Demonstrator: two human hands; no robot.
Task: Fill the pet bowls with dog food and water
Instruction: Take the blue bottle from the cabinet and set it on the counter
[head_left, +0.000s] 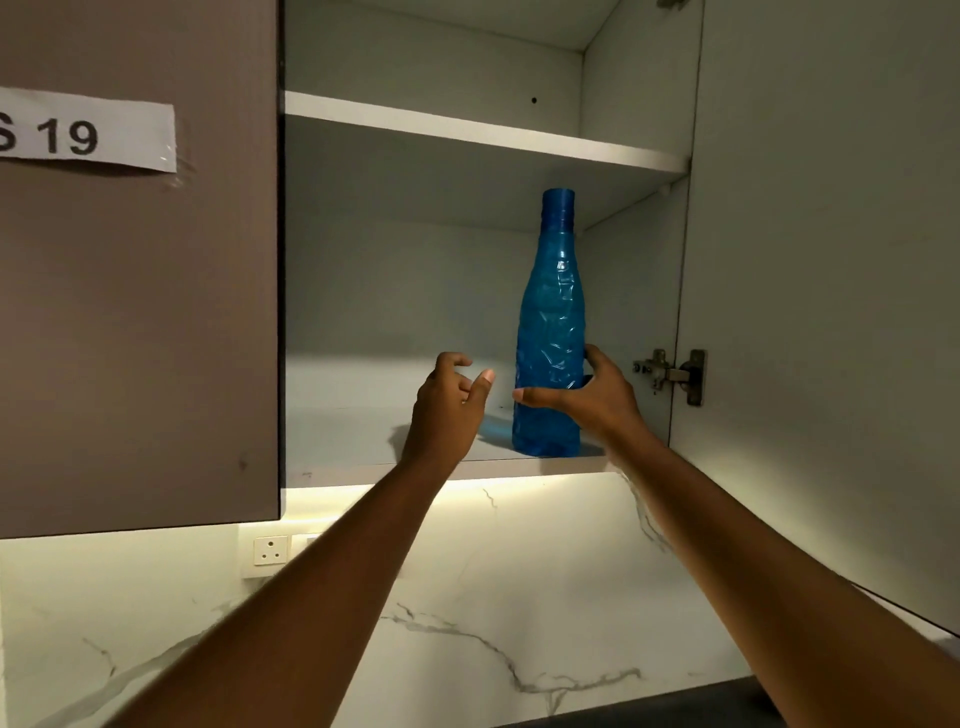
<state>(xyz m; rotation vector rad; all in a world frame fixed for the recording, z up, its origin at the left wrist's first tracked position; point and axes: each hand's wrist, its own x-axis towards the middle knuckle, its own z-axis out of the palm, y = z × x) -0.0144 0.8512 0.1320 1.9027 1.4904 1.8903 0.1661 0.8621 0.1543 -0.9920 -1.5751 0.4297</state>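
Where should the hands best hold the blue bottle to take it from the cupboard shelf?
Grip the blue bottle round its wide lower body, coming from the open front. It stands upright near the shelf edge, and the right hand already wraps it there; the narrow neck probably gives less control.

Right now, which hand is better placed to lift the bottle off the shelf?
Right hand: it already wraps the bottle low on its body. The left hand is beside it, apart and holding nothing.

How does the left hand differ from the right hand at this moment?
The right hand grips the blue bottle low on its body; the left hand holds nothing. The right hand touches the bottle; the left hand is apart from it, fingers loosely curled. Both reach into the open cabinet, over its lower shelf.
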